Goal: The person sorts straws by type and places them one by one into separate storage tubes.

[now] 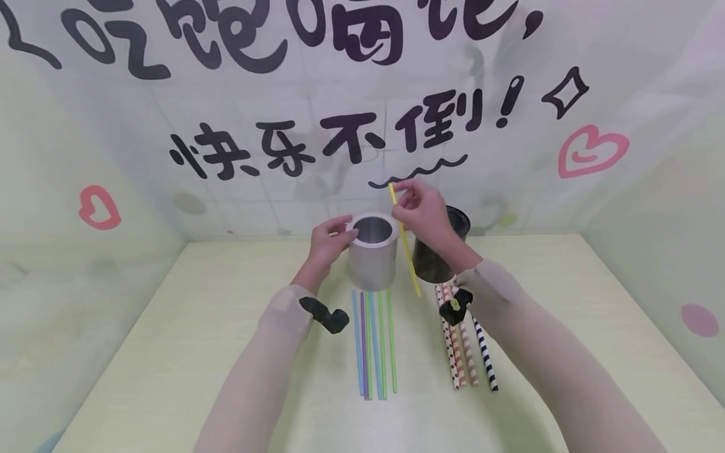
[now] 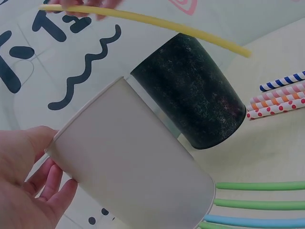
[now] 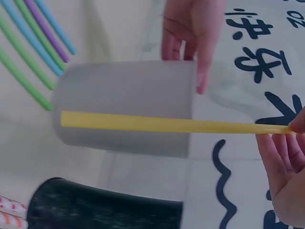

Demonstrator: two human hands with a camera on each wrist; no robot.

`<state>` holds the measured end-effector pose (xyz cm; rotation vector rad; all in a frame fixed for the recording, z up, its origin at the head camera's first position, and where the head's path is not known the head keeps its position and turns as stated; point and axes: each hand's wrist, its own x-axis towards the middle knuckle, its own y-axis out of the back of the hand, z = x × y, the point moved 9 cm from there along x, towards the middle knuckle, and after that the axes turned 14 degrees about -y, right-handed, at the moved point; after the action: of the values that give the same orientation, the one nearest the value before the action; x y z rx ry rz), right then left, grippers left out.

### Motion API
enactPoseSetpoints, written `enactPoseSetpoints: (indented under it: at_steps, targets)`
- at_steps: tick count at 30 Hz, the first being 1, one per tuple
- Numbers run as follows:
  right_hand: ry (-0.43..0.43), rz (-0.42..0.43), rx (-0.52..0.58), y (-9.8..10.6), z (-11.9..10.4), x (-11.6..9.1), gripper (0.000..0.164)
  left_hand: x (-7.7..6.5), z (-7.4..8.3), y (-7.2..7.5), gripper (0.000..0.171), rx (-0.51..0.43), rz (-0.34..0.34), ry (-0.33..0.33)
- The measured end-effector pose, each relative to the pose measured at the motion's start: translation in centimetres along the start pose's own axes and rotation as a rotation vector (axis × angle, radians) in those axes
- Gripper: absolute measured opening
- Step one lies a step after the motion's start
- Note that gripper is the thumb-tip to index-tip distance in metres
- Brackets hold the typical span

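Note:
My left hand (image 1: 330,242) holds the upper left side of an upright light grey canister (image 1: 372,267), its thumb at the rim. Between the thumb and fingers of my right hand (image 1: 426,214), a yellow plastic straw (image 1: 409,258) is pinched near its upper end. The straw hangs steeply just right of the grey canister, its lower end above the table. In the right wrist view the straw (image 3: 128,121) crosses in front of the canister. Behind my right hand and wrist stands a dark canister (image 1: 428,261), partly hidden.
Several blue, purple and green plastic straws (image 1: 392,340) lie in front of the grey canister. Patterned paper straws (image 1: 450,358), dotted and striped, lie in front of the dark one. A printed backdrop (image 1: 317,207) rises behind the table (image 1: 226,302).

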<state>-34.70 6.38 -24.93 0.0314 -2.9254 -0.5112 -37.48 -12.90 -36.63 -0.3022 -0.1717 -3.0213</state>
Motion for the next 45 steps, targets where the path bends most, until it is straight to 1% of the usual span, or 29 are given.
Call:
enactPoseSetpoints:
  at_steps: [2,6,11,13,17,22,25,28,32,34,38,43,45]
  targets:
    - [0.022,0.008,0.020,0.3,-0.6,1.0,0.032,-0.1,0.0,-0.1,0.040,0.000,0.000,-0.001]
    - [0.058,0.032,0.047,0.8,-2.5,2.2,0.032,-0.2,0.1,-0.4,0.040,-0.007,-0.009,-0.003]
    - [0.099,0.023,0.065,0.7,-4.9,3.5,0.031,-0.3,0.4,0.0,0.040,0.000,0.007,-0.019]
    - [0.094,0.023,0.078,0.7,-5.5,4.1,0.030,-0.2,0.4,0.1,0.040,0.003,0.011,-0.025]
    - [0.063,0.035,0.113,0.7,-6.2,5.0,0.029,-0.2,0.2,-0.1,0.040,0.010,-0.006,-0.019]
    - [0.043,0.046,0.169,-0.1,-6.5,5.9,0.030,-0.3,0.2,0.1,0.040,0.014,-0.003,-0.018]
    - [0.031,0.053,0.194,-1.0,-6.0,6.2,0.032,-0.4,0.2,0.2,0.039,0.008,0.006,-0.023]
    - [-0.002,0.041,0.215,-1.9,-4.8,6.4,0.032,-0.3,0.1,0.2,0.039,0.001,0.007,-0.021]
    - [-0.052,0.001,0.224,-2.8,-2.8,6.2,0.032,0.0,0.2,-0.2,0.039,-0.001,-0.007,-0.030]
    - [-0.067,-0.015,0.210,-3.1,-1.9,6.1,0.032,0.0,0.4,-0.4,0.040,0.005,-0.012,-0.038]
    - [-0.102,-0.049,0.200,-3.9,-0.2,5.8,0.031,-0.1,0.4,-0.3,0.039,0.022,-0.003,-0.029]
    - [-0.195,-0.093,0.236,-5.2,2.1,5.9,0.028,-0.3,0.2,0.1,0.039,0.020,0.003,-0.005]
    - [-0.226,-0.117,0.252,-5.9,2.7,5.9,0.027,-0.3,0.2,0.3,0.039,0.012,0.006,-0.011]
